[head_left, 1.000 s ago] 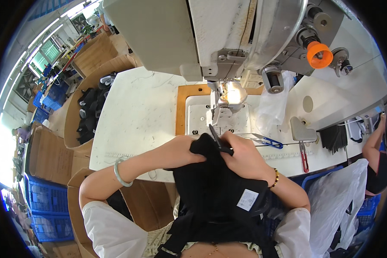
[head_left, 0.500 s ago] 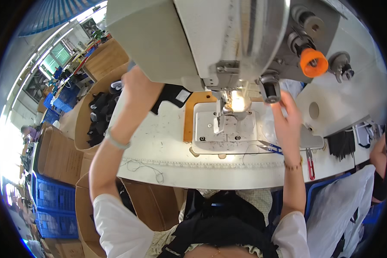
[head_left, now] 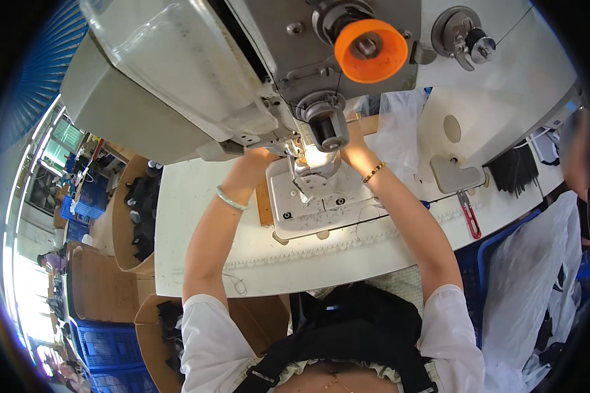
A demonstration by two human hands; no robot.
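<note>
Both my arms reach in under the head of a sewing machine [head_left: 177, 78]. My left hand [head_left: 261, 157] is on the left of the lit needle area, its fingers hidden behind the machine head. On the other side my right hand [head_left: 355, 149] lies close behind a metal thread-tension knob [head_left: 326, 124], which covers its fingertips. Whatever either hand holds is out of sight. Between the hands, the presser foot [head_left: 306, 190] stands over the metal bed plate [head_left: 292, 226]. The black fabric piece seen earlier does not show now.
Red-handled thread snips [head_left: 470, 219] lie right of my right forearm, near a bundle of black strips [head_left: 514, 171]. A measuring scale [head_left: 282, 257] runs along the table's front. Cardboard boxes [head_left: 101, 275] with black pieces stand left; a translucent plastic bag [head_left: 537, 281] hangs right.
My left hand has moved right and inward, taking the black fabric piece out of sight behind the machine head. My right hand has moved in toward the needle. The view has turned and shifted.
</note>
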